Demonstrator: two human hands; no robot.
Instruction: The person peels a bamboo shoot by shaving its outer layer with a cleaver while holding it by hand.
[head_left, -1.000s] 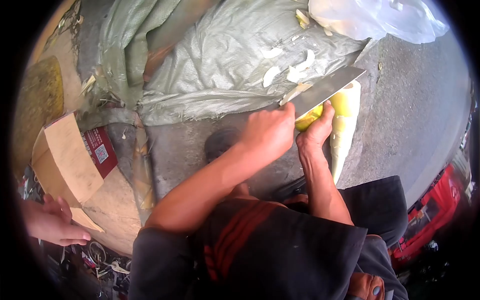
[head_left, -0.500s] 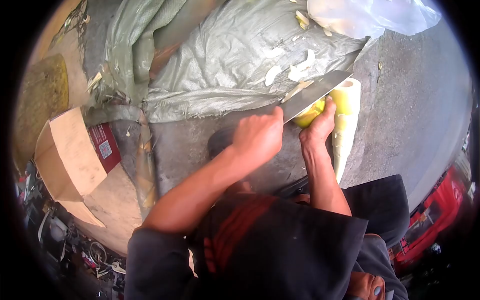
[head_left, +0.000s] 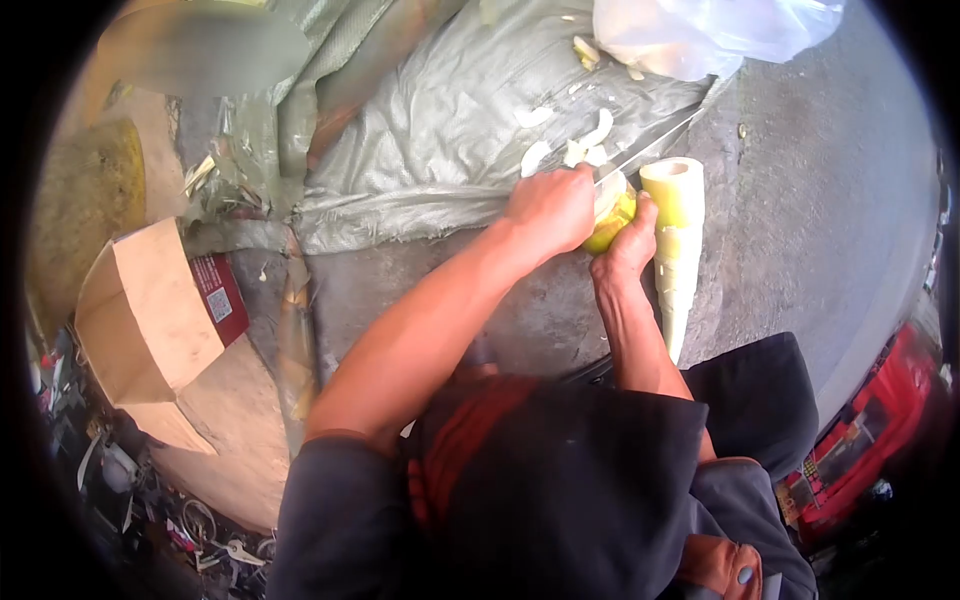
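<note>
Well, your left hand (head_left: 555,208) has grip closed round knife (head_left: 650,147), blade nearly edge-on, slanting up and right. Your right hand (head_left: 625,246) grips yellow-green chunk (head_left: 608,230), thumb along its side, just below blade. Peeled shoot (head_left: 680,225) just right of chunk; white slices (head_left: 535,158) on sack (head_left: 430,130), plastic bag (head_left: 715,35) beyond.

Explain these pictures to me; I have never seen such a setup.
There is no machine: a person works with two bare hands, seen from one camera worn on that person's head, looking forward and down. The left hand holds a knife, its blade seen nearly edge-on. The right hand holds a yellow-green piece; just right of it is a pale, tapering stalk. Ahead, pale slices lie on a crumpled grey-green sheet, with a translucent plastic bag by its far right corner. A cardboard box sits to the left.
</note>
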